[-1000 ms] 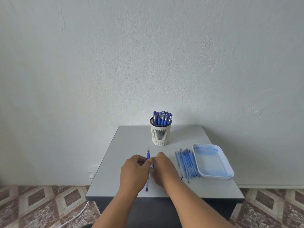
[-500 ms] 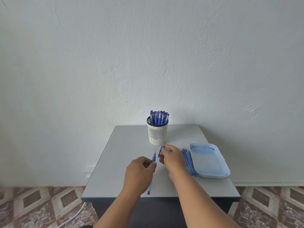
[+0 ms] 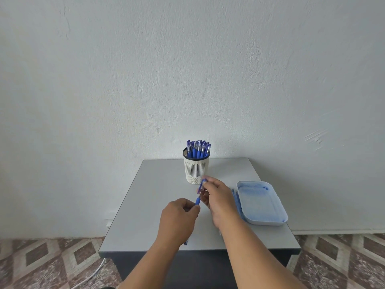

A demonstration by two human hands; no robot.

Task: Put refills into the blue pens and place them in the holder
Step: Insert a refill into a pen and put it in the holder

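On the grey tabletop (image 3: pixel 158 205) a white slotted holder (image 3: pixel 196 171) stands near the wall, full of upright blue pens (image 3: pixel 198 148). In front of it the left hand (image 3: pixel 177 221) grips a blue pen (image 3: pixel 197 201) by its barrel, tip pointing away, while the right hand (image 3: pixel 218 200) pinches a blue cap (image 3: pixel 201 185) just above that tip. Loose blue barrels (image 3: pixel 236 200) lie beside a pale blue tray (image 3: pixel 261 203) on the right

Blue pens (image 3: pixel 198 149), white slotted holder (image 3: pixel 196 171)
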